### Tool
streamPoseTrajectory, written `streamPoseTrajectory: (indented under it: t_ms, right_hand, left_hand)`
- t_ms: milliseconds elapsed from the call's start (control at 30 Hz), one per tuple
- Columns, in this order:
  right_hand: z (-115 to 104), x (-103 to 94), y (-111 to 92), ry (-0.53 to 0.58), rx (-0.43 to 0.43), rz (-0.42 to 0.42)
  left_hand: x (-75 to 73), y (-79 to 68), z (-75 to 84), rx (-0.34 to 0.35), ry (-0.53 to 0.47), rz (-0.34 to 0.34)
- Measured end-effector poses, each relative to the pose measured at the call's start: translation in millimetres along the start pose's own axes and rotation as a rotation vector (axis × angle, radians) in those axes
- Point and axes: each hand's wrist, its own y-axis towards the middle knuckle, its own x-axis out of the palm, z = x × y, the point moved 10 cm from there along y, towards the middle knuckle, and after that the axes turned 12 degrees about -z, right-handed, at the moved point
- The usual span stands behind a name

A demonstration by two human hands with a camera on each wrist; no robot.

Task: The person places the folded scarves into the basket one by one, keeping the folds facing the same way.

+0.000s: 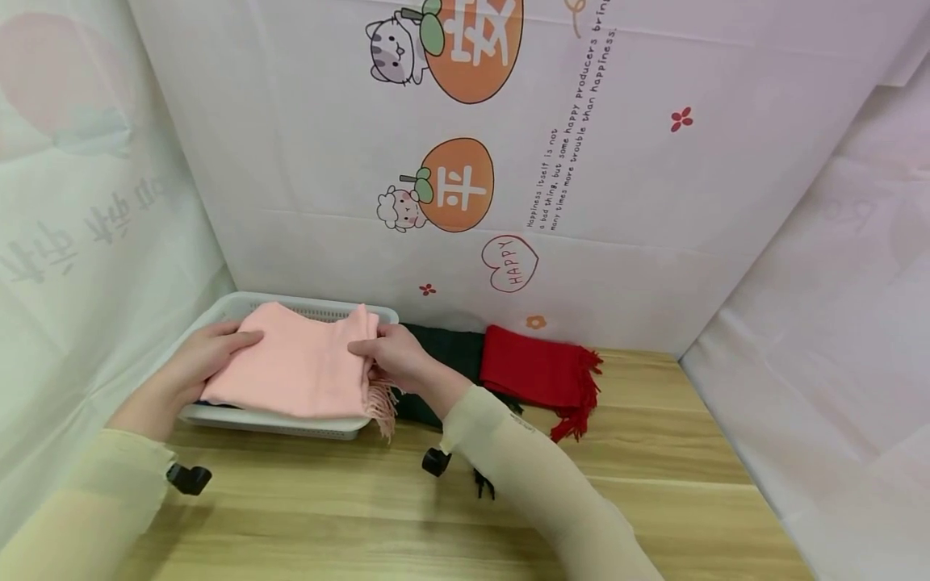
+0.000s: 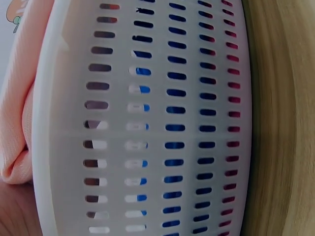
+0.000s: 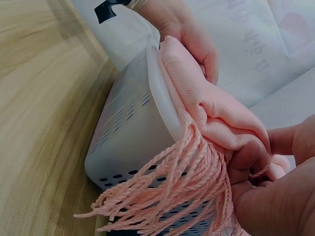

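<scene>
Low and left of centre in the head view, a folded pink scarf point(image 1: 298, 367) lies over a white basket point(image 1: 291, 425), fringe hanging outside. The left hand point(image 1: 211, 353) grips its left side, thumb on top; the right hand point(image 1: 398, 353) pinches its right edge. Right of centre, a dark green scarf point(image 1: 446, 351) and red scarf point(image 1: 534, 367) lie on the table point(image 1: 327, 516).

The table point(image 1: 305, 508) has a pale wooden top with streaked grain. At its left stands a white plastic basket point(image 1: 269, 426) with slotted sides. Just right of the basket lies a folded dark green scarf point(image 1: 448, 347), partly hidden from view, and against its right side a folded red scarf point(image 1: 534, 367), fringe spread on the wood. These 2 scarves lie along the back; some dark fringe point(image 1: 483, 484) shows nearer the front
</scene>
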Motion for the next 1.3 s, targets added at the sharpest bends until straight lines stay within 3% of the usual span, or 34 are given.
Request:
streamPoseTrajectory:
  t_ms: [600,867,1300]
  right_hand:
    - [-7,9.5,14,-0.073,0.004,0.015]
    - [-5,12.9,23,-0.126,0.0,0.068]
    - [-5,23.7,34,-0.11,0.0,0.104]
  left_hand:
    - [-16.8,-1.1,-1.6,-0.009,0.046,0.018]
    - [-23.3,-2.3,-8.2,-0.031,0.041,0.018]
    - [-37.4,-7.4,-14.8,-0.05,0.076,0.064]
